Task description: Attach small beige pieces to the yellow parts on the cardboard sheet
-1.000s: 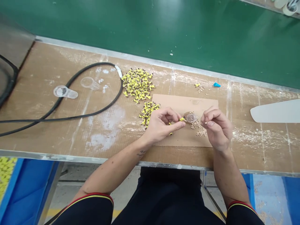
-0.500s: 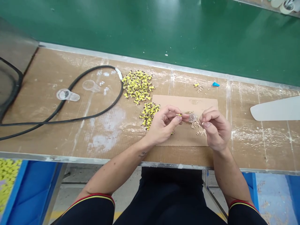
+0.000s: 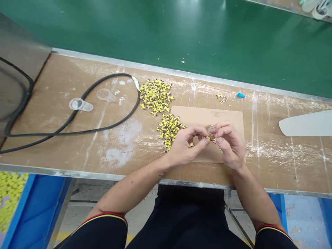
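Note:
My left hand (image 3: 187, 147) pinches a small yellow-and-dark figure piece (image 3: 208, 137) between thumb and fingertips. Closed against its right end is my right hand (image 3: 230, 145), with a tiny pale piece (image 3: 214, 140) at its fingertips, mostly covered. Both hands are over a flat cardboard sheet (image 3: 194, 114). Behind the right fingers, a small clear plastic cup (image 3: 209, 130) is partly hidden. Loose pale pieces (image 3: 220, 149) show just below the fingers. Left of my left hand lies a heap of yellow-and-dark pieces (image 3: 169, 128), with a larger heap (image 3: 155, 96) behind it.
A black cable (image 3: 103, 131) loops over the table's left side, near two clear plastic scoop-shaped pieces (image 3: 81, 104). A blue cone-shaped cap (image 3: 240, 95) and a few small pieces (image 3: 221, 98) lie at the back. A white blade-like panel (image 3: 306, 123) reaches in from the right.
My right hand has moved left and my left hand slightly right, so their fingertips now meet at the yellow piece. The view has shifted slightly.

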The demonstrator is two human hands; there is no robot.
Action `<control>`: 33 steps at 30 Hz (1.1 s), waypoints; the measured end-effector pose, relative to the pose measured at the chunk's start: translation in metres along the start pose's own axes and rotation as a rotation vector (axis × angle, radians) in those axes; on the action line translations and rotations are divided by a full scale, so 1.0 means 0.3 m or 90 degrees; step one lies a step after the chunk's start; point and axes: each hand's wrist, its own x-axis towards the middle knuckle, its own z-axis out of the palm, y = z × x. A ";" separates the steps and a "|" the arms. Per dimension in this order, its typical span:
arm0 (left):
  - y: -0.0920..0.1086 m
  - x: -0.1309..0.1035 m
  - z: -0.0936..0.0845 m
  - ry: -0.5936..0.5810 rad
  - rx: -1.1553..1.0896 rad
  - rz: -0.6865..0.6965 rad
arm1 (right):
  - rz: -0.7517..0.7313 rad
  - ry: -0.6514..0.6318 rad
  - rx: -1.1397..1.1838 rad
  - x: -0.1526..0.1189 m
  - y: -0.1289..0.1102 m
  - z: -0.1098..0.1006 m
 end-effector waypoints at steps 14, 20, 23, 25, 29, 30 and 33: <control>-0.042 -0.021 0.002 0.028 0.138 0.093 | -0.022 0.027 -0.065 -0.002 -0.002 0.037; -0.029 -0.018 0.007 0.038 0.190 0.117 | -0.023 0.039 -0.099 -0.014 0.014 0.042; -0.028 -0.016 0.008 0.060 0.233 0.187 | -0.040 0.035 -0.115 -0.019 0.024 0.043; -0.029 -0.015 0.007 0.066 0.268 0.244 | -0.052 0.031 -0.119 -0.021 0.030 0.045; -0.028 -0.008 0.004 0.087 0.336 0.348 | -0.059 0.013 -0.102 -0.019 0.039 0.048; -0.028 -0.006 0.004 0.091 0.350 0.364 | -0.059 0.009 -0.102 -0.017 0.038 0.049; -0.029 -0.002 0.004 0.097 0.388 0.401 | -0.071 0.014 -0.132 -0.010 0.031 0.051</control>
